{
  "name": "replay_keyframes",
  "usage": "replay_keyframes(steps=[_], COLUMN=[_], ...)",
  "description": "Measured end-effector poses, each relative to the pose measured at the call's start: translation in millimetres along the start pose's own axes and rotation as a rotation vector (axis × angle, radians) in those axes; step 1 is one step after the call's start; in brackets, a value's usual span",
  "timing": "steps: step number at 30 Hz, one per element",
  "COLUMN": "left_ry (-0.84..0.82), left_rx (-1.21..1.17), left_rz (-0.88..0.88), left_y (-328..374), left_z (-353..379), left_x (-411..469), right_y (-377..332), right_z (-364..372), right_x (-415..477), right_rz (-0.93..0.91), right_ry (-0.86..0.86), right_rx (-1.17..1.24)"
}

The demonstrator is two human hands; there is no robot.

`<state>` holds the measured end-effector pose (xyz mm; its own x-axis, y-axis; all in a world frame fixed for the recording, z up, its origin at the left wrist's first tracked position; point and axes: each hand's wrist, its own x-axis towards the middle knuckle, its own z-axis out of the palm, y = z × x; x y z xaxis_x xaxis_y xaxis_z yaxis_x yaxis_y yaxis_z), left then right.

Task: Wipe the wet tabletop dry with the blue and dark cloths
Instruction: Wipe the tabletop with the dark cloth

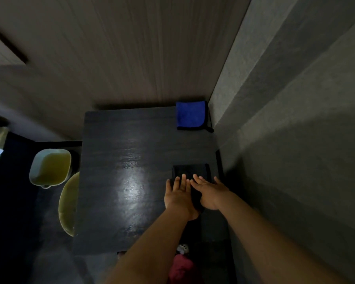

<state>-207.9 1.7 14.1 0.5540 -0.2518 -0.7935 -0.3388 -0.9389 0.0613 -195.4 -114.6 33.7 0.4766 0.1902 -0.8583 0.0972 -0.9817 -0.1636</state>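
A dark tabletop stands in a room corner, with a shiny wet patch reflecting light near its middle. The dark cloth lies flat at the table's right side. My left hand and my right hand press on its near part side by side, fingers straight and pointing away from me. The blue cloth, folded with a dark edge, lies untouched at the far right corner of the table.
A wall runs close along the table's right edge, and another stands behind it. Left of the table on the floor are a pale jug of yellowish liquid and a round yellow-green basin.
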Motion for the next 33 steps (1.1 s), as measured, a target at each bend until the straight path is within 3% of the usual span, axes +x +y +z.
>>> replay_keyframes(steps=[22, 33], left_ry=[0.014, 0.037], left_rx=[-0.002, 0.078], left_rz=[0.042, 0.061], left_y=[37.1, 35.1], left_z=[-13.3, -10.0], left_x=[8.4, 4.6], right_y=[41.9, 30.8], right_z=[4.3, 2.7], right_x=[-12.6, -12.3], right_rz=[0.001, 0.030], right_ry=[0.016, -0.021], right_rx=[0.064, 0.084])
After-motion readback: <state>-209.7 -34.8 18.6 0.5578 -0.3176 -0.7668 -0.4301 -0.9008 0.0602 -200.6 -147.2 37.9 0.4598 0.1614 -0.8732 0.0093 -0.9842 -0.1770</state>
